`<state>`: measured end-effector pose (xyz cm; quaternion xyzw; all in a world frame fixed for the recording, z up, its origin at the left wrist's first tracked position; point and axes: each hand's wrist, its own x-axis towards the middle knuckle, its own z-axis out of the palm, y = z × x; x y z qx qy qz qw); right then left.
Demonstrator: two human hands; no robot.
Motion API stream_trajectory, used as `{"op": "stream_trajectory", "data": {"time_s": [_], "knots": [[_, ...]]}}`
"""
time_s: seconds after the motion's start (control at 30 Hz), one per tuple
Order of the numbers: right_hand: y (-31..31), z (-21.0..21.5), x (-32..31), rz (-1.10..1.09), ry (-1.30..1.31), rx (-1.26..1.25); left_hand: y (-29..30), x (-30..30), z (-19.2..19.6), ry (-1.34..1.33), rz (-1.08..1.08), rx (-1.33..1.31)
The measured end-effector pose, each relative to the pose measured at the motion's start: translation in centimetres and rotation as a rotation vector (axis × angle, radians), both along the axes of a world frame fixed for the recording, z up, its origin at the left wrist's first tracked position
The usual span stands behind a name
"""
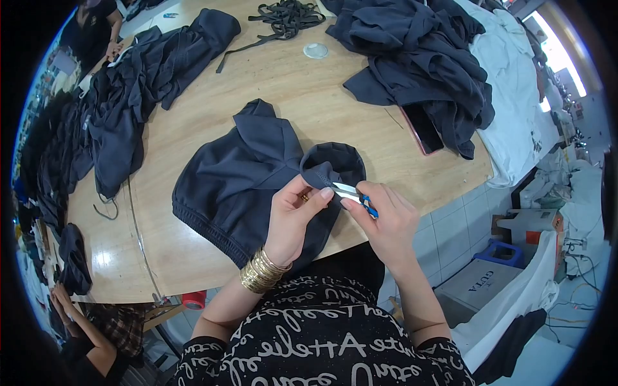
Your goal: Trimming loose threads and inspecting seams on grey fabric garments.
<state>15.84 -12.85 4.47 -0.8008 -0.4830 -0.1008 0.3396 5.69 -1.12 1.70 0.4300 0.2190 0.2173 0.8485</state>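
A dark navy garment [241,164] with a gathered elastic edge at its lower left lies on the wooden table in front of me. My left hand [296,215], with gold bangles at the wrist, pinches the seam at its round open end [333,157]. In my right hand [389,215] is a pair of small thread snips [347,191] with pale blades and blue handles. The blades point left and lie against the seam, close to my left thumb. Whether they touch a thread is too small to tell.
Dark garments are heaped at the far right [418,58] and left [151,71]. Dark cords [286,19], a clear disc [315,51] and a phone [421,128] lie on the table [257,71]. Other people work at the left. Boxes [479,286] stand below the right edge.
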Motion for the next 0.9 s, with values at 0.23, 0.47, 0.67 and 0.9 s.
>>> {"op": "stream_trajectory", "data": {"time_s": [0.23,0.47,0.67,0.9], "knots": [[0.1,-0.2,0.04,0.014,0.059,0.042,-0.07,0.05,-0.23,-0.012,0.0,0.0],[0.22,-0.07,-0.04,0.012,0.087,0.053,-0.11,0.08,-0.17,0.0,0.0,-0.005],[0.31,-0.16,-0.03,0.005,0.091,0.047,0.05,-0.05,-0.45,-0.025,-0.023,0.018],[0.5,-0.23,-0.07,0.006,0.113,0.078,0.01,0.02,-0.45,-0.027,-0.019,-0.004]]}}
